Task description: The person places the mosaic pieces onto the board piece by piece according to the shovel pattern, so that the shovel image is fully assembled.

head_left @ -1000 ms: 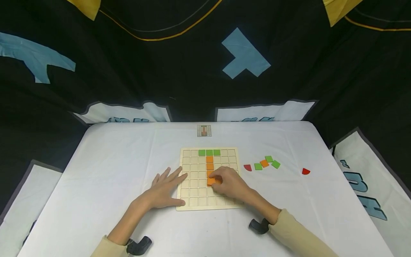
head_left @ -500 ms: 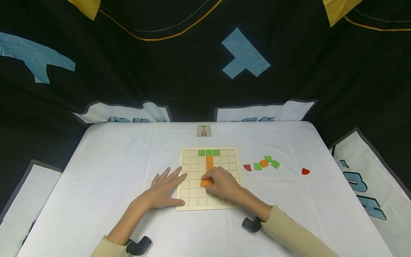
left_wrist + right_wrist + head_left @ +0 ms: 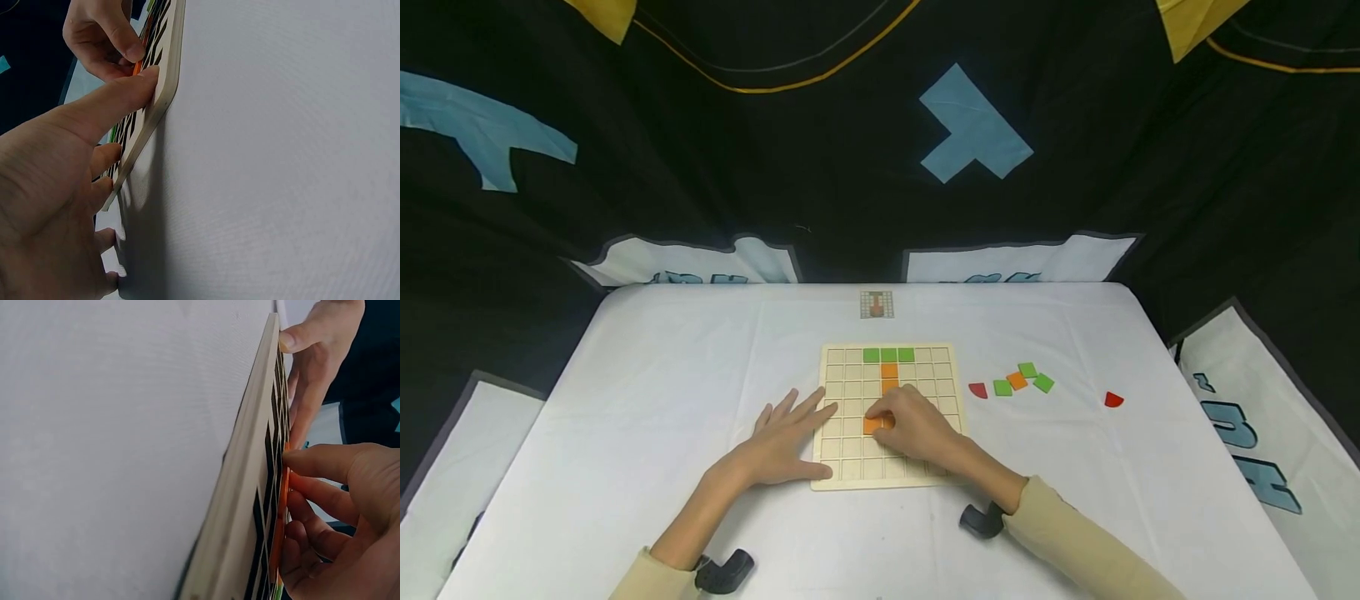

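A pale wooden grid board [image 3: 850, 450] lies on the white table. My right hand [image 3: 921, 427] is over its middle, thumb and index finger pinching an orange square tile [image 3: 872, 426] low over a cell. More orange shows between the fingers just right of it. The right wrist view has the thumb and fingertips at the orange edge [image 3: 287, 450], close to the grid. My left hand [image 3: 781, 443] is spread out, with thumb and fingertips on the board's left edge. Green tiles [image 3: 889, 355] form a row at the top, with orange tiles [image 3: 889, 371] running down below; my right hand hides part of that column.
Right of the board lie loose green tiles [image 3: 1003, 388], an orange tile [image 3: 1017, 381] and a red quarter-round piece [image 3: 977, 390]. Another red piece [image 3: 1114, 400] is farther right. A small printed pattern card [image 3: 877, 305] lies behind the board.
My right hand has moved left across the board with the orange tile, about one cell over, then only slightly in the last half second. My left hand has stayed put.
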### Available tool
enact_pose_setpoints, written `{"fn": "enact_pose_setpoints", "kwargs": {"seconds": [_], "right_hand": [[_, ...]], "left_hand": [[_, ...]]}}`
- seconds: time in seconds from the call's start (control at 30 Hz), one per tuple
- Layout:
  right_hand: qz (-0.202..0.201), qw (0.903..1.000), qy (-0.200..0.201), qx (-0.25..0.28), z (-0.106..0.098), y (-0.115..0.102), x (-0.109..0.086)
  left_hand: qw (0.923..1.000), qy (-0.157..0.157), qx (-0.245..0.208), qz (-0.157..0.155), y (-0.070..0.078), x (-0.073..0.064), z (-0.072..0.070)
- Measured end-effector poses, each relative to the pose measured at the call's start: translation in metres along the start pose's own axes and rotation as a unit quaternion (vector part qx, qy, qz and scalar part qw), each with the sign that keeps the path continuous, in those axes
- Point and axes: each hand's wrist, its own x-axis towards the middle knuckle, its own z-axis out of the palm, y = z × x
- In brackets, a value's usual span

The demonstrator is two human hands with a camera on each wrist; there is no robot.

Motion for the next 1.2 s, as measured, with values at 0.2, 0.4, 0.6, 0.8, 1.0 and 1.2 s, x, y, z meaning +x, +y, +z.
{"fn": "enact_pose_setpoints", "kwargs": {"seconds": [0.2,0.4,0.6,0.8,1.0,1.2], "right_hand": [[0.002,0.9999,0.004,0.014,0.002,0.002,0.000],[0.012,0.9996,-0.001,0.027,0.001,0.002,-0.001],[0.002,0.9992,0.016,0.036,-0.003,0.009,-0.007],[0.016,0.9980,0.042,0.044,-0.017,0.022,-0.021],[0.065,0.9932,0.068,0.068,-0.037,0.043,-0.035],[0.100,0.9874,0.104,0.065,-0.058,0.067,-0.052]], "left_hand": [[1.0000,-0.002,-0.001,0.001,0.000,0.000,0.000],[1.0000,-0.002,0.000,0.003,0.000,0.000,0.000],[1.0000,0.000,0.005,0.001,0.000,0.000,0.001],[1.0000,0.002,0.004,0.002,0.001,0.000,0.001],[1.0000,0.000,-0.001,0.003,0.000,0.000,0.000],[1.0000,-0.002,-0.006,0.003,0.001,-0.001,-0.001]]}}
